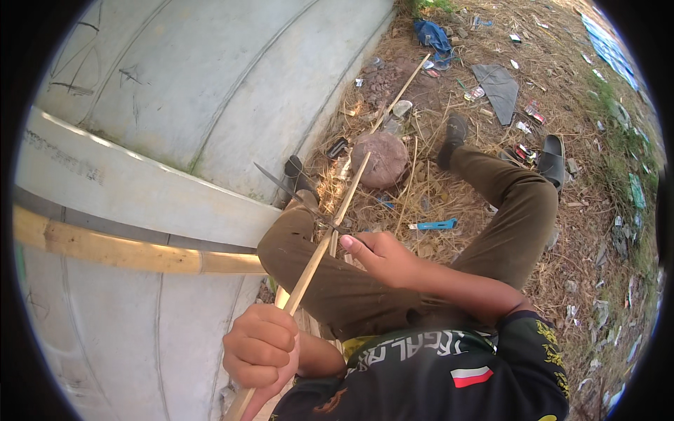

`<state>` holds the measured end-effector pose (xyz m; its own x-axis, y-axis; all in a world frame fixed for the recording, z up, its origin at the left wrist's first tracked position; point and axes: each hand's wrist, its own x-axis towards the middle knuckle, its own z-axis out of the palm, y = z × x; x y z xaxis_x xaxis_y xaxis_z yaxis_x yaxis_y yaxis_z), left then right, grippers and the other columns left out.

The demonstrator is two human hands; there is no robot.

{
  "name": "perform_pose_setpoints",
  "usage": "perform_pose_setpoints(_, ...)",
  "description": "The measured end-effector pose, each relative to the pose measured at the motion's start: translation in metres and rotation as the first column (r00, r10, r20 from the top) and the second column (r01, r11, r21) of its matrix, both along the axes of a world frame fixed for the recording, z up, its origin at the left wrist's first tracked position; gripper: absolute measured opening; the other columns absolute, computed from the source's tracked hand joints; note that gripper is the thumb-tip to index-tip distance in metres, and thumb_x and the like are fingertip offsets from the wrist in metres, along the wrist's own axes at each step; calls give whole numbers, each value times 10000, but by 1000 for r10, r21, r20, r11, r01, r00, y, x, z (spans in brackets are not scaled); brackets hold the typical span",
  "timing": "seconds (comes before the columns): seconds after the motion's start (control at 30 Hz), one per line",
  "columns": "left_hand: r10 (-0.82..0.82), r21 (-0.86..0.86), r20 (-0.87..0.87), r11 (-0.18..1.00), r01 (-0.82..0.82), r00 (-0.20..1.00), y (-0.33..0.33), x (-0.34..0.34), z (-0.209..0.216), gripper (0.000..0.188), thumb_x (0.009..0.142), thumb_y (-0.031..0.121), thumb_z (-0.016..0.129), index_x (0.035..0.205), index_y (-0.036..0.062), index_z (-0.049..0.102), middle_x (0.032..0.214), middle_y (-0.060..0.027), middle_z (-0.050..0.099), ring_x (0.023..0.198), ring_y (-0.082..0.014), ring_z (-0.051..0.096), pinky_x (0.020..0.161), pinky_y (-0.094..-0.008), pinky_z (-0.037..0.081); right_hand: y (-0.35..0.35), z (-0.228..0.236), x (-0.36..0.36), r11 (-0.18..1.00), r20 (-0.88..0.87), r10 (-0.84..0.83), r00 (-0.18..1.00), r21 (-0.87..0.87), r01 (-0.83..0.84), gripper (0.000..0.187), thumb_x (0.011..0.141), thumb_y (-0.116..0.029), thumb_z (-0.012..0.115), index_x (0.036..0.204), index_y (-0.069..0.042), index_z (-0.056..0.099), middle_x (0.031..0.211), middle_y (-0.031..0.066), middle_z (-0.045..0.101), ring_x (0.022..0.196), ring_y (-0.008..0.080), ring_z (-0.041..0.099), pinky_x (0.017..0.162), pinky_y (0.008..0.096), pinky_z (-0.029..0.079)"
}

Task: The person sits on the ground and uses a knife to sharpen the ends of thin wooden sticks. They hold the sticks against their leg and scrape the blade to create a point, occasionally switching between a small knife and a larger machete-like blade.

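Observation:
A long pale strip, apparently split bamboo (307, 278), slants up from the lower edge, its far tip just before a round reddish-brown block (380, 160). Low on it, my left hand (261, 347) is closed around the strip in a fist. Farther up, my right hand (385, 260) grips a knife (290, 186) at its handle, which the fingers mostly hide. The thin dark blade points up and left and crosses the strip near my right thumb. Both hands are over my brown-trousered lap.
At left are a concrete wall (203, 63), a pale plank (140, 186) and a bamboo pole (133, 245) reaching to my knee. Straw and litter cover the ground, with a blue box cutter (433, 225), another thin strip (404, 89), a grey scrap (497, 91) and a dark slipper (552, 161).

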<state>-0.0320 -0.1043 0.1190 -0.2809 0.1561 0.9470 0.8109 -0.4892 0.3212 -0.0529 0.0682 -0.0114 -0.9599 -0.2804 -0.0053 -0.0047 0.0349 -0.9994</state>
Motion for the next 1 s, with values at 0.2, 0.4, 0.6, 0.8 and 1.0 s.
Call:
perform_pose_setpoints(0.2,21,35,47,999,-23,999,-17,2,-1,719,974,739,408,558,164,289,423,57,305,332,-47,208,354,-200,201,31,28,29,993,-278,49,959,-90,-76,614,1057,-506,462,749,17,550,586,136,473,532,264,479,558,405,406)
perform_pose_setpoints(0.4,-34,3,58,999,34,998,-24,-3,2,703,986,723,402,580,164,277,428,56,282,339,-46,204,359,-207,190,26,-46,3,988,321,-36,946,155,-15,713,1067,-568,384,840,68,612,598,119,500,618,207,513,620,422,443)
perform_pose_setpoints(0.6,105,55,59,993,-109,993,-26,1,-4,696,990,744,329,612,163,265,462,55,250,358,-60,183,383,-228,158,27,6,15,995,-30,-43,999,90,46,567,1063,-483,485,856,37,578,616,127,485,590,200,465,588,417,422)
perform_pose_setpoints(0.8,148,100,54,983,-153,987,-18,9,-8,691,998,735,319,620,160,263,472,54,245,359,-66,190,396,-230,166,20,-7,35,988,-437,-153,886,-33,154,483,1070,-429,484,874,8,543,645,125,497,574,240,496,580,408,417)
perform_pose_setpoints(1.0,143,76,32,987,-145,989,-14,6,-8,707,981,755,336,613,155,278,457,35,293,347,-80,243,371,-227,227,-1,-58,24,997,77,-82,994,0,82,531,1055,-525,448,920,-33,592,725,114,587,636,262,568,617,373,464)
